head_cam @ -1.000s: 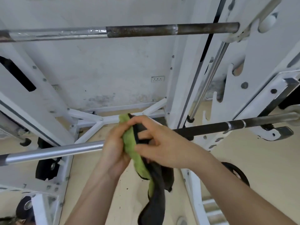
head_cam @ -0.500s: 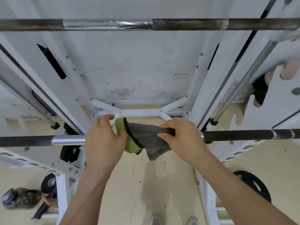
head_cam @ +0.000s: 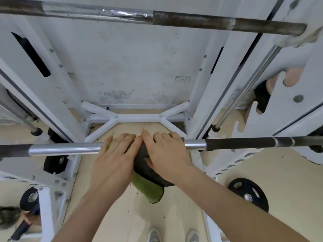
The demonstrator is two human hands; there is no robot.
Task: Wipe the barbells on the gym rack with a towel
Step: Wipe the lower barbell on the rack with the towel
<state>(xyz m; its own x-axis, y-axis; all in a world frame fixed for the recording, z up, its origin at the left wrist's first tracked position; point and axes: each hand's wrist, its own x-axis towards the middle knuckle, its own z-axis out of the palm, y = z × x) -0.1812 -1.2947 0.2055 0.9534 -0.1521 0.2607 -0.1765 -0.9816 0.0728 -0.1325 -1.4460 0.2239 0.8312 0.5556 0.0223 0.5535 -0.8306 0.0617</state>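
Lower barbell (head_cam: 64, 149): lies across the white rack (head_cam: 138, 117), chrome in the middle and dark at both ends.
Towel (head_cam: 148, 187): green and dark grey, draped over the chrome middle, its loose end hanging on the near side.
Left hand (head_cam: 115, 159): fingers curled over the bar, clamped on the towel.
Right hand (head_cam: 166, 154): touching the left one, fingers wrapped over the towel, thumb beneath.
Upper barbell (head_cam: 192, 20): rusty and higher up, well apart from both hands.
Weight plate (head_cam: 248, 194): black, on the floor at right.

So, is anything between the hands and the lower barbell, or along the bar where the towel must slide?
Only the towel lies between the left hand, the right hand and the lower barbell. On either side the shiny bar looks bare; nothing visible blocks sliding.
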